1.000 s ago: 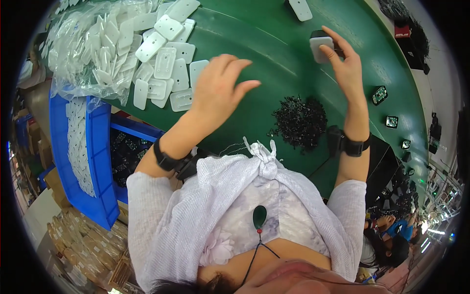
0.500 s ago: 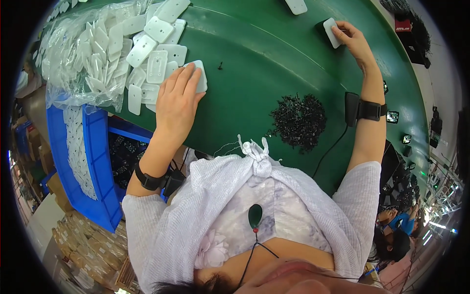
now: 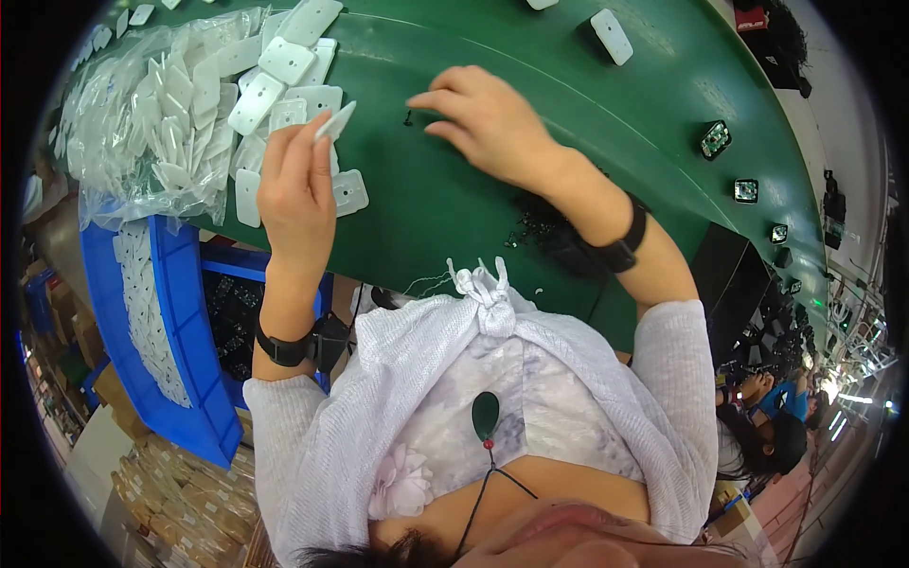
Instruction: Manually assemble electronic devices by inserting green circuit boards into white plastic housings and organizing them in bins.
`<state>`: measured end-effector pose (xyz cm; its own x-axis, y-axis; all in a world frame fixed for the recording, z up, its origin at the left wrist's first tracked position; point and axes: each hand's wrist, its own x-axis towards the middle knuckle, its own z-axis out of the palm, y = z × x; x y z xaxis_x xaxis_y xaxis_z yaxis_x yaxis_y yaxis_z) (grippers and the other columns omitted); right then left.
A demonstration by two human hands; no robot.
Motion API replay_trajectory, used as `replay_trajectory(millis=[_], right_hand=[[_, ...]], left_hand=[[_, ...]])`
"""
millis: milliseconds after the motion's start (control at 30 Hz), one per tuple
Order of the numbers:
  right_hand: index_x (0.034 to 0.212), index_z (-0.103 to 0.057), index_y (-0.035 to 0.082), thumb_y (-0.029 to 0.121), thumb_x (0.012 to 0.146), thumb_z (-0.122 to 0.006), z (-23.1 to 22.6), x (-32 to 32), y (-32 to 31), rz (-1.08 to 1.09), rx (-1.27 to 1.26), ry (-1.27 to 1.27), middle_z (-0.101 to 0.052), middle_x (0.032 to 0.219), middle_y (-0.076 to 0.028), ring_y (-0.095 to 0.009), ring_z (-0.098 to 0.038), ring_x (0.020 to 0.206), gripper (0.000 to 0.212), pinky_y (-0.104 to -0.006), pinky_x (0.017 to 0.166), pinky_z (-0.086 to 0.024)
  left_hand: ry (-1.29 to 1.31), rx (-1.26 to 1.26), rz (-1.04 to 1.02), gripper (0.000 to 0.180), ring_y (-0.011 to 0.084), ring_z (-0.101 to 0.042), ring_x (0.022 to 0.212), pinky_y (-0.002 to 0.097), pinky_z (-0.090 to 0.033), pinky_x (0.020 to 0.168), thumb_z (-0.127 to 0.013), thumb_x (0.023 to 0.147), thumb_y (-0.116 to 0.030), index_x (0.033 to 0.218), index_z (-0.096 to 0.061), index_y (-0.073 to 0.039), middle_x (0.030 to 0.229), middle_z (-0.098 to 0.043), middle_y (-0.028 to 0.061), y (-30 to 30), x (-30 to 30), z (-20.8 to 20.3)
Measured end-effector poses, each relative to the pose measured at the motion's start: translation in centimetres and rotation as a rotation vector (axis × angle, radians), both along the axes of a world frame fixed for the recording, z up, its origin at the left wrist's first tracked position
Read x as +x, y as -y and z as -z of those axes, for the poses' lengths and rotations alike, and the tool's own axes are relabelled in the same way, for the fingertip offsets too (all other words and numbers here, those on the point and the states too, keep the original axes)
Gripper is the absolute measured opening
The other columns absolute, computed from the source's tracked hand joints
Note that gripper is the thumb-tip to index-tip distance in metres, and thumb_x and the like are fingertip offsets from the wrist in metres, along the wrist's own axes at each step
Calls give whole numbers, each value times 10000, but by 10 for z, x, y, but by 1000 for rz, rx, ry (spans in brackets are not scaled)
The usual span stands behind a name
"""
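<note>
My left hand (image 3: 298, 194) is closed on a white plastic cover plate (image 3: 337, 121), which it holds tilted nearly edge-on beside a pile of similar plates (image 3: 287, 61). My right hand (image 3: 492, 128) reaches across the green table with thumb and fingers apart. Nothing shows between them. Just off its fingertips lie small black parts (image 3: 408, 119), too small to name. Under the right forearm, a heap of such black parts (image 3: 530, 227) is mostly hidden. Farther right stands a black housing (image 3: 593, 40) with a white plate (image 3: 612, 36) on top.
A clear plastic bag (image 3: 161, 114) of white plates lies on the left. Blue bins (image 3: 194, 322) stand below the table's left edge. Along the right side sit several black housings with exposed circuit boards (image 3: 717, 140). A large black box (image 3: 727, 275) is near my right elbow.
My right hand has let go of the plate on the black housing at the far right and moved left to the small black parts. My left hand has lifted a plate from the pile.
</note>
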<state>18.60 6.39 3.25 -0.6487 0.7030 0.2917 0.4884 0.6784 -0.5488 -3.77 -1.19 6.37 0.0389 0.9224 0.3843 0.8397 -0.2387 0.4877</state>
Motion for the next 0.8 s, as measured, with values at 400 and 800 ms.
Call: replay_trajectory(millis=[400,800], right_hand=[[971,-561,86,198,717,-740,-49,51,75,187,70,422,-519,958,-62,-246,-530,930,330,-351,774,-426],[776,-581,66,118,725,-722,-21,98,133,473,-14,266,-522,844,-53,-250,-531,807,159,-369,710,-440]], left_hand=[[827,-396,80,126,100,-614,667,208,-482,564,-514,961,-36,999,-596,51,856,-599,70,28,20,35],[1155,-740,421,245,146,-636,736,247,-513,647,-574,924,-21,1152,-531,59,918,-647,129,0,104,27]])
